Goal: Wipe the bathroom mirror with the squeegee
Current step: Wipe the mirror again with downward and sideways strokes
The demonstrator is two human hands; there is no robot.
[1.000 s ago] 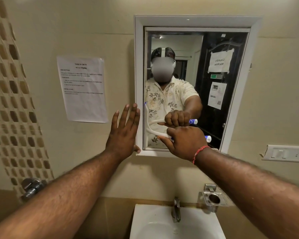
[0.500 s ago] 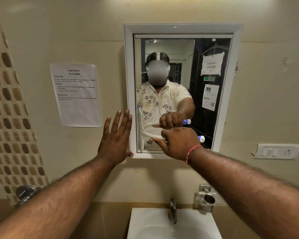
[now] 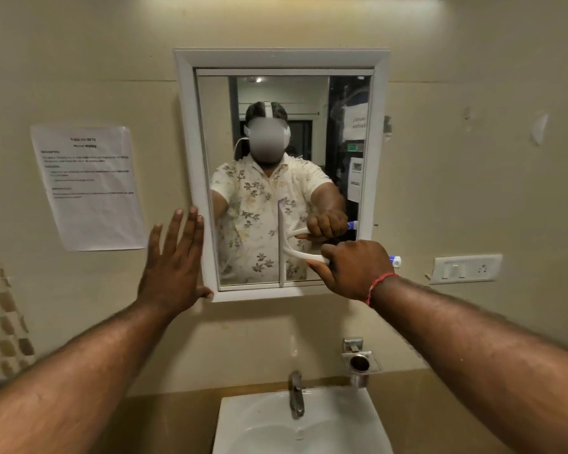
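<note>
The white-framed bathroom mirror (image 3: pixel 379 158) hangs on the beige wall above the sink. My right hand (image 3: pixel 354 268) grips the white squeegee (image 3: pixel 281 247) by its handle, whose blue tip pokes out past my fist. The blade stands upright against the lower middle of the glass, reaching down to the bottom frame. My left hand (image 3: pixel 174 265) lies flat with fingers spread on the wall and the mirror's left frame edge. The glass reflects a person in a floral shirt.
A printed paper sheet (image 3: pixel 89 186) is stuck to the wall left of the mirror. A white sink (image 3: pixel 243 421) with a metal tap (image 3: pixel 296 394) sits below. A metal holder (image 3: pixel 359 362) and a switch plate (image 3: pixel 464 268) are at the right.
The squeegee blade has slid rightward from the mirror's left edge to its lower middle. My left hand stays pressed flat beside the frame. The view has shifted so the mirror sits more central.
</note>
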